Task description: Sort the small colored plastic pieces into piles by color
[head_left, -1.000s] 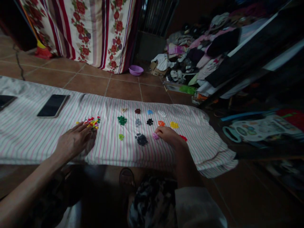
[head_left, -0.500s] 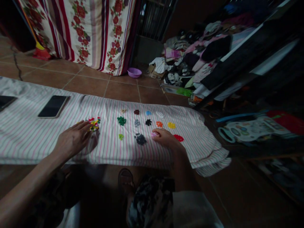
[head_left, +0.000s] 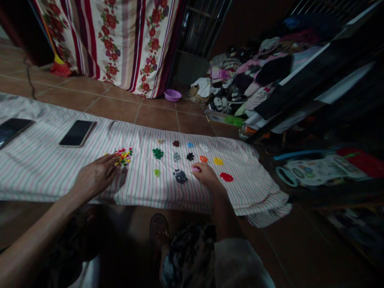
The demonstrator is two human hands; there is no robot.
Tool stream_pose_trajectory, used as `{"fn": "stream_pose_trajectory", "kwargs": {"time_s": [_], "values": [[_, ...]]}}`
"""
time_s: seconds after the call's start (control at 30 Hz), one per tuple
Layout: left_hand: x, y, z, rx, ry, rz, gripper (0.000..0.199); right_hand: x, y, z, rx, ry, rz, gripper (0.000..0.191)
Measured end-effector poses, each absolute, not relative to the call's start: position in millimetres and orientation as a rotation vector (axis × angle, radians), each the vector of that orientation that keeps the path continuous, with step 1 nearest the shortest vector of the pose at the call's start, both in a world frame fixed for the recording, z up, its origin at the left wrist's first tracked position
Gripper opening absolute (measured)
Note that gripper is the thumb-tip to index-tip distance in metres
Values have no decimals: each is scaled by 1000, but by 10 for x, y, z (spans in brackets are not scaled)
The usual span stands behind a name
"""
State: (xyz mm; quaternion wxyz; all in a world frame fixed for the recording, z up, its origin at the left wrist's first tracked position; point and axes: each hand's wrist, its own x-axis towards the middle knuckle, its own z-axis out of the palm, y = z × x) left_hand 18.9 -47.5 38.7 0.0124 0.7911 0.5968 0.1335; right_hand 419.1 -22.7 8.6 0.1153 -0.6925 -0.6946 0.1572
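Note:
My left hand (head_left: 97, 173) lies palm down on the striped cloth, fingers stretched out to the edge of a mixed pile of small coloured pieces (head_left: 124, 156). Thumb and fingers of my right hand (head_left: 206, 174) are drawn together at some small pink pieces (head_left: 195, 169); what is between the fingertips is hidden. Around it lie single-colour heaps: dark grey pieces (head_left: 180, 177), black pieces (head_left: 190, 156), orange pieces (head_left: 203, 159), yellow pieces (head_left: 218, 161) and red pieces (head_left: 226, 177). Dark green pieces (head_left: 157, 153) and light green pieces (head_left: 157, 172) sit between my hands.
The striped cloth (head_left: 141, 188) covers a long, low surface. Two phones lie at its left, one a dark-screened phone (head_left: 77, 133). Behind are a purple basin (head_left: 173, 95), a floral curtain (head_left: 126, 44) and a clothes heap (head_left: 240, 76). A sandalled foot (head_left: 159, 228) is below.
The view has shifted slightly, so the cloth and phones appear farther right. My right hand has moved a little left relative to the heaps, uncovering more red pieces. My left hand stays by the mixed pile.

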Motion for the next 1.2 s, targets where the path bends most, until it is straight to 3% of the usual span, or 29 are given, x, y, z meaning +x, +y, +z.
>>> {"fn": "stream_pose_trajectory", "kwargs": {"time_s": [0.5, 1.2], "values": [[120, -491, 337, 2394, 1911, 372, 55, 4258, -258, 58, -2000, -2023, 473, 48], [125, -495, 264, 2385, 1899, 373, 50, 4278, -196, 63, -1904, -1979, 502, 26]]}}
